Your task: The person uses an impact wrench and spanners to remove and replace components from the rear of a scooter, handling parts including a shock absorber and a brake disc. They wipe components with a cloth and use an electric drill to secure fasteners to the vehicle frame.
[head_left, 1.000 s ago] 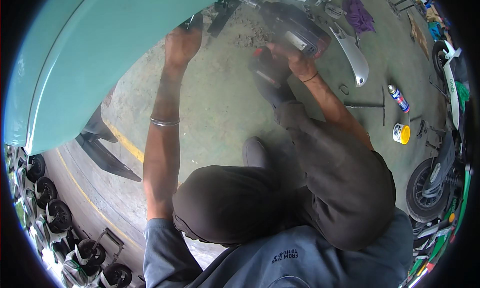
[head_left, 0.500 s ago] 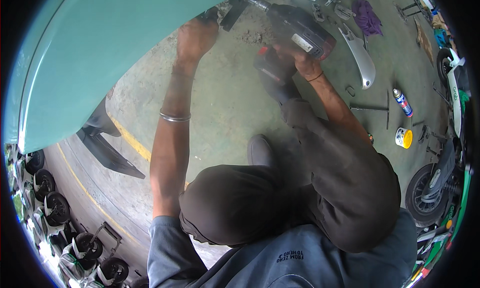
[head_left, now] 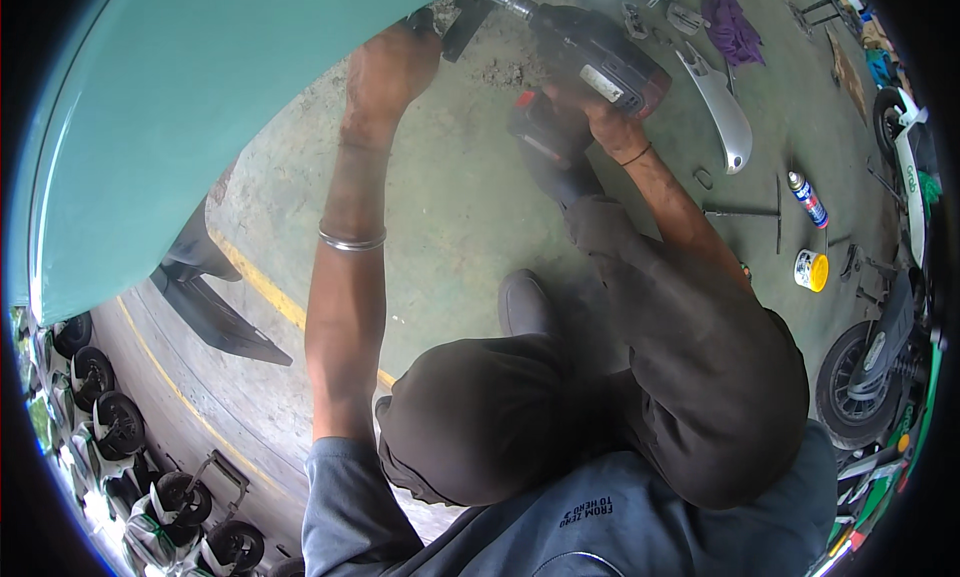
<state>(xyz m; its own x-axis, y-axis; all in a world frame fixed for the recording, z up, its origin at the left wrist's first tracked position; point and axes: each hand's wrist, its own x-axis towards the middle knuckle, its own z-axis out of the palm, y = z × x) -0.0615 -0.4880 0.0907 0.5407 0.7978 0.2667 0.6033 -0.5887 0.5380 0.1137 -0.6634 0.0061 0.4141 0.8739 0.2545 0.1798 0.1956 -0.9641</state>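
My right hand (head_left: 600,117) is wrapped round the grip of a dark cordless impact wrench (head_left: 590,57) with a red-marked battery base. The wrench lies almost level, and its silver socket (head_left: 515,5) points to the upper left, at a dark part at the top edge. Whether the socket touches that part I cannot tell. My left hand (head_left: 395,69) is closed at the edge of a large teal body panel (head_left: 220,97), round something dark that its fingers mostly hide. Beside it hangs a flat black strip (head_left: 467,29).
On the floor to the right lie a silver curved cover (head_left: 722,117), a purple cloth (head_left: 735,32), a T-handle wrench (head_left: 778,214), a spray can (head_left: 808,199) and a yellow-lidded tub (head_left: 811,270). A black plastic panel (head_left: 215,312) is at left. Motorbikes (head_left: 860,387) stand along both sides.
The view has shifted slightly. My left hand sits a little higher against the panel edge; my right hand keeps the impact wrench in nearly the same place.
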